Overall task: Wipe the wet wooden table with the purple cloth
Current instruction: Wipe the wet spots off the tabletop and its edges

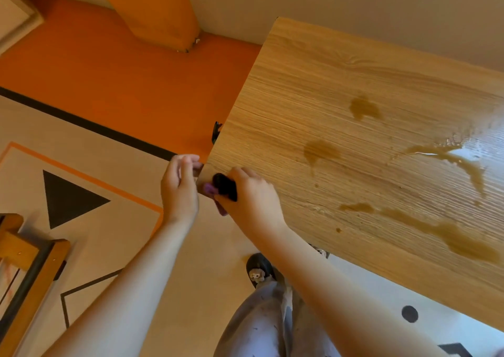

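The wooden table (341,89) fills the right half of the view. Brown wet patches (461,236) and a shiny puddle (463,154) lie across its right side. My right hand (253,198) sits at the table's near left corner and grips a bunched purple cloth (211,188); a dark, shadowed fold of it shows under my fingers. My left hand (178,190) is just off that corner, its curled fingers touching the table's edge. Most of the cloth is hidden by my right hand.
The floor (103,64) below is orange and beige with black lines and a black triangle (68,198). A wooden frame (30,272) stands at the lower left. My legs and a dark shoe (259,269) are under the table's near edge.
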The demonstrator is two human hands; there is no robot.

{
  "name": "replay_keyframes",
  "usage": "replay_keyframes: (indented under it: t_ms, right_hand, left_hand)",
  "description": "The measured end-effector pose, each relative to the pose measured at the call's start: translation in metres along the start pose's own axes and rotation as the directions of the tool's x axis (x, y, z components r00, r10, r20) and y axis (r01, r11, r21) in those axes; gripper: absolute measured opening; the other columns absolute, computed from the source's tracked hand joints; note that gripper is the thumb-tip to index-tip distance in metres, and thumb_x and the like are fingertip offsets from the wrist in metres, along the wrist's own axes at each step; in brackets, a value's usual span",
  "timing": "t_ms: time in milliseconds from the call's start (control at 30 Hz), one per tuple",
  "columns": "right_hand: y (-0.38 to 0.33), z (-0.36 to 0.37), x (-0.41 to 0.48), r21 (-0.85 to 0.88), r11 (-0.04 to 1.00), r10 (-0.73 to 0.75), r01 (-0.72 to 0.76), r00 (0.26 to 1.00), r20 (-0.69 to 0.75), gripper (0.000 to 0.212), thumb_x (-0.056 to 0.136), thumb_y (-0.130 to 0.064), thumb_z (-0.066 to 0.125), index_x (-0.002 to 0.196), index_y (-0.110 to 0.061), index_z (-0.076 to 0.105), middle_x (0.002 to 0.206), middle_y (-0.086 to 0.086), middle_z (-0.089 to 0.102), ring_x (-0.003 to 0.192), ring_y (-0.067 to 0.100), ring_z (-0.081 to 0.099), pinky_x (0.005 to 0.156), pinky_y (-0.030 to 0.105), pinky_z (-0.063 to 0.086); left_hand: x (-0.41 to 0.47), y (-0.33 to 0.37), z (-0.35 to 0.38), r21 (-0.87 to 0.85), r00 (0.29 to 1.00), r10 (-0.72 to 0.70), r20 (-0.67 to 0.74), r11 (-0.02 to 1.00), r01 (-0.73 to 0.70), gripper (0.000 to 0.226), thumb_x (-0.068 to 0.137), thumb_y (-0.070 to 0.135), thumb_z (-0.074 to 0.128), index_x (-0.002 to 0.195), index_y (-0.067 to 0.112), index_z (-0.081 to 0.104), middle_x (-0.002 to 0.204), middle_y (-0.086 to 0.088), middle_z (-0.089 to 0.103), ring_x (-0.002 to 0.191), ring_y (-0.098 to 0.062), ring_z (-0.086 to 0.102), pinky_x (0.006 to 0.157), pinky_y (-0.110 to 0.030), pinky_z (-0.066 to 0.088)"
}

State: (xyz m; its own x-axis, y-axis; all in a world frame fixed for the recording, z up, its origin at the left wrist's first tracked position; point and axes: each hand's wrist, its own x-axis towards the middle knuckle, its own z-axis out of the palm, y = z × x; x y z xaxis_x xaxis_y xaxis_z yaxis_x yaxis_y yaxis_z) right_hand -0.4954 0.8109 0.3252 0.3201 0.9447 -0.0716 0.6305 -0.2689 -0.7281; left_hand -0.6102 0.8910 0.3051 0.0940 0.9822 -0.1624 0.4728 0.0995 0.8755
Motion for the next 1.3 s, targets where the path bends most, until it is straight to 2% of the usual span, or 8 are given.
replay_keyframes:
  t_ms: [133,333,467,600,800,933,1067,1300]
  right_hand:
    - [0.026,-0.028,-0.035,0.048,0.983,0.182,-0.18,0.981,-0.063,0.029,0.076,-0.03,0.074,0.085,-0.016,0.051,0.085,-0.004,0.058,0.074,0.019,0.056,0.062,0.037,0.05]
    - [0.023,-0.033,-0.049,0.125,0.928,0.365,-0.352,0.925,-0.105,0.035,0.079,-0.032,0.072,0.089,-0.017,0.041,0.092,-0.003,0.059,0.078,0.018,0.058,0.062,0.037,0.052]
    - [-0.003,-0.005,-0.019,0.117,0.943,0.322,-0.311,0.943,-0.087,0.034,0.085,-0.037,0.065,0.087,-0.015,0.039,0.088,0.001,0.059,0.073,0.024,0.059,0.059,0.042,0.05]
    - [-0.019,0.013,0.003,0.089,0.949,0.311,-0.304,0.947,-0.079,0.031,0.091,-0.035,0.056,0.087,-0.015,0.033,0.089,0.007,0.058,0.074,0.03,0.057,0.051,0.033,0.035]
    - [0.015,-0.023,-0.035,0.201,0.898,0.42,-0.391,0.898,-0.132,0.031,0.084,-0.031,0.068,0.087,-0.015,0.04,0.088,0.001,0.057,0.077,0.023,0.056,0.061,0.04,0.05]
    - [0.044,-0.057,-0.063,0.241,0.837,0.538,-0.491,0.818,-0.203,0.033,0.081,-0.028,0.071,0.085,-0.015,0.041,0.087,0.001,0.059,0.079,0.023,0.056,0.06,0.035,0.048]
    - [0.034,-0.052,-0.049,0.206,0.872,0.484,-0.444,0.845,-0.229,0.031,0.083,-0.027,0.07,0.086,-0.014,0.042,0.091,0.0,0.059,0.079,0.02,0.055,0.053,0.027,0.041]
    - [0.012,-0.018,0.039,0.075,0.959,0.283,-0.273,0.936,-0.209,0.021,0.089,-0.025,0.061,0.093,-0.012,0.045,0.092,0.006,0.061,0.079,0.027,0.057,0.053,0.032,0.039]
  left_hand:
    - [0.009,0.006,0.02,0.226,0.976,-0.051,0.213,0.974,0.002,0.023,0.104,0.033,0.034,0.096,0.022,0.053,0.083,0.016,0.053,0.071,0.007,0.049,0.062,-0.014,0.04]
    - [0.007,-0.001,0.021,0.295,0.982,-0.018,0.188,0.955,-0.039,0.037,0.104,0.036,0.03,0.093,0.013,0.056,0.078,0.006,0.056,0.072,-0.009,0.052,0.07,-0.038,0.043]
    - [0.007,-0.001,0.02,0.286,0.98,0.004,0.201,0.956,-0.062,0.038,0.104,0.034,0.03,0.081,0.016,0.053,0.072,0.001,0.056,0.068,-0.016,0.053,0.061,-0.035,0.039]
    - [0.007,0.0,0.021,0.233,0.982,-0.039,0.187,0.973,-0.006,0.04,0.104,0.029,0.031,0.066,0.02,0.039,0.062,0.0,0.044,0.061,-0.019,0.042,0.058,-0.035,0.029]
    - [0.004,0.002,0.025,0.376,0.991,-0.007,0.134,0.926,-0.044,0.035,0.104,0.036,0.029,0.071,0.036,0.04,0.07,0.015,0.045,0.064,0.0,0.041,0.058,-0.022,0.033]
    - [0.005,0.001,0.025,0.445,0.993,0.009,0.117,0.893,-0.061,0.04,0.104,0.037,0.027,0.083,0.017,0.053,0.07,0.004,0.051,0.065,-0.013,0.047,0.054,-0.029,0.033]
    - [0.003,-0.001,0.026,0.484,0.992,0.066,0.108,0.868,-0.11,0.04,0.104,0.036,0.026,0.092,0.012,0.056,0.081,-0.002,0.057,0.075,-0.021,0.051,0.056,-0.031,0.033]
    - [0.005,-0.005,0.026,0.463,0.993,0.077,0.093,0.879,-0.112,0.044,0.104,0.038,0.024,0.1,0.012,0.059,0.092,-0.007,0.063,0.083,-0.027,0.057,0.066,-0.033,0.038]
